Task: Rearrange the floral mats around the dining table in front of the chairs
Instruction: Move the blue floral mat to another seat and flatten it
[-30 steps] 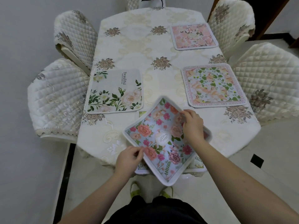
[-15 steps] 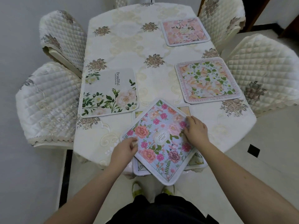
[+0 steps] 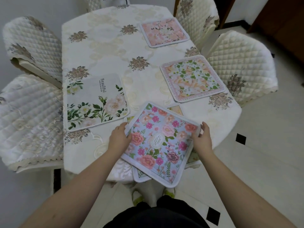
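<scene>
Blue floral mat point(image 3: 158, 142) now squarer, hands re-spread

This is a home dining room. A counter point(image 3: 105, 51) draped in a cream embroidered cloth is ringed by chairs in quilted covers point(image 3: 243, 63), with floral mats point(image 3: 192, 78) laid before the seats (one mat reads "Beautiful"). The floor point(image 3: 266, 145) is pale tile with small black insets, and a dark wooden door frame point(image 3: 279, 18) stands at the far right.
</scene>
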Demonstrator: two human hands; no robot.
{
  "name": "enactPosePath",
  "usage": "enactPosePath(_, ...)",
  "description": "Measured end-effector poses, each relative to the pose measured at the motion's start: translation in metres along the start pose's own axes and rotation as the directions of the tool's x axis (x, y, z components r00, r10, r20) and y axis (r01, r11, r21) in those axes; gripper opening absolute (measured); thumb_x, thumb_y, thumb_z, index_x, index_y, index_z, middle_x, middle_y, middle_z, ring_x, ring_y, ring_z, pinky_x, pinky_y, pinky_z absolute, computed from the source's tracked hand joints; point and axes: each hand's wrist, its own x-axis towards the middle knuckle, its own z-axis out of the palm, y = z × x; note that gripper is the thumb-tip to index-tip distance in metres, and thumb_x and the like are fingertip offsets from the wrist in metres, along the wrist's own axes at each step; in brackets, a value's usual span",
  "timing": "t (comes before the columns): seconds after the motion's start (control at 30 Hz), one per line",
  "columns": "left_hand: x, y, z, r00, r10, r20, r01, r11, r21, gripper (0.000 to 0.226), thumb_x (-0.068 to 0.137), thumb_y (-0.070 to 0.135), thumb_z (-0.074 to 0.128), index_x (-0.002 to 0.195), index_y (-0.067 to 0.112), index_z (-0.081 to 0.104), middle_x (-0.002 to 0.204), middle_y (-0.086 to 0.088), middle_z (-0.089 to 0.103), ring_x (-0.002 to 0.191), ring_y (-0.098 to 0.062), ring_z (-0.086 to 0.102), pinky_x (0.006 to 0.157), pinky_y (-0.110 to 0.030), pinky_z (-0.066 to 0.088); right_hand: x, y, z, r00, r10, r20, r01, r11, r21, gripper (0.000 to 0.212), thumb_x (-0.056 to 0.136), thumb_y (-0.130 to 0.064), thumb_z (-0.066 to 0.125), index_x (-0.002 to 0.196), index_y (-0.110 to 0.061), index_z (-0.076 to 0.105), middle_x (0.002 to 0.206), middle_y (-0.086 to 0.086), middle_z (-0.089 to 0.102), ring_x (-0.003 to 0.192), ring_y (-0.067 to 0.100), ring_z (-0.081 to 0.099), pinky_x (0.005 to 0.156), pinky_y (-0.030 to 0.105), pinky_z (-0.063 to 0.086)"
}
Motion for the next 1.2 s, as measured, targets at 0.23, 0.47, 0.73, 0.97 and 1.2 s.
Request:
enactPosePath(0.23, 0.002, -0.005, -0.015, 1.0, 0.006, 0.021, -0.005, 0.998, -0.058, 0.041, 0.094, 0.032, 0.06, 0.13, 0.011, 0.058, 0.097, -0.01, 0.065, 0.075, -0.02, 0.06, 0.068, -0.03, 0.045, -0.04, 0.003, 0.01, 0.986, 0.146, 0.082, -0.158, 0.974, 0.164, 0.047, 0.089, -0.025, 0.066, 0.133, -0.026, 0.047, 0.127, 0.002, 0.064, 0.099, 0.018, 0.066, 0.086, 0.042, 0.056)
enactPosePath(0.47, -0.01, -0.013, -0.026, 0.996, 0.031, 0.081, -0.018, 0.987, -0.157, 0.008, 0.094, 0.03, 0.06, 0.091, 0.023, 0.059, 0.073, 0.01, 0.062, 0.055, 0.002, 0.056, 0.042, -0.011, 0.033, -0.087, 0.011, 0.02, 0.988, 0.098, 0.124, -0.111, 0.989, 0.102, 0.061, 0.09, -0.012, 0.059, 0.143, -0.033, 0.038, 0.123, -0.003, 0.063, 0.108, 0.017, 0.063, 0.088, 0.044, 0.056)
enactPosePath(0.73, -0.033, -0.024, -0.051, 0.984, -0.009, 0.175, 0.065, 0.946, -0.318, 0.012, 0.09, 0.026, 0.061, 0.087, 0.016, 0.056, 0.082, -0.009, 0.071, 0.074, -0.027, 0.069, 0.069, -0.045, 0.056, -0.11, 0.004, 0.021, 0.994, -0.004, 0.11, -0.009, 0.993, 0.12, 0.055, 0.095, -0.013, 0.055, 0.138, -0.045, 0.043, 0.104, -0.009, 0.071, 0.087, 0.007, 0.072, 0.07, 0.032, 0.059)
enactPosePath(0.97, -0.071, -0.034, -0.085, 0.994, -0.028, 0.11, 0.082, 0.845, -0.528, 0.025, 0.095, 0.023, 0.058, 0.117, 0.033, 0.055, 0.085, -0.002, 0.076, 0.069, -0.018, 0.074, 0.059, -0.034, 0.058, -0.126, -0.024, 0.019, 0.98, -0.113, 0.164, 0.082, 0.979, 0.189, 0.049, 0.096, -0.016, 0.056, 0.116, -0.06, 0.048, 0.093, -0.019, 0.073, 0.081, 0.002, 0.072, 0.055, 0.014, 0.054)
enactPosePath(1.2, -0.132, -0.05, -0.095, 0.989, -0.143, 0.045, 0.132, 0.691, -0.71, 0.02, 0.094, 0.012, 0.061, 0.108, 0.025, 0.059, 0.105, -0.007, 0.073, 0.079, -0.025, 0.075, 0.066, -0.042, 0.061, -0.141, -0.027, 0.01, 0.931, -0.204, 0.302, 0.142, 0.966, 0.215, 0.047, 0.095, -0.022, 0.058, 0.132, -0.049, 0.046, 0.1, -0.012, 0.074, 0.087, 0.01, 0.074, 0.062, 0.023, 0.059)
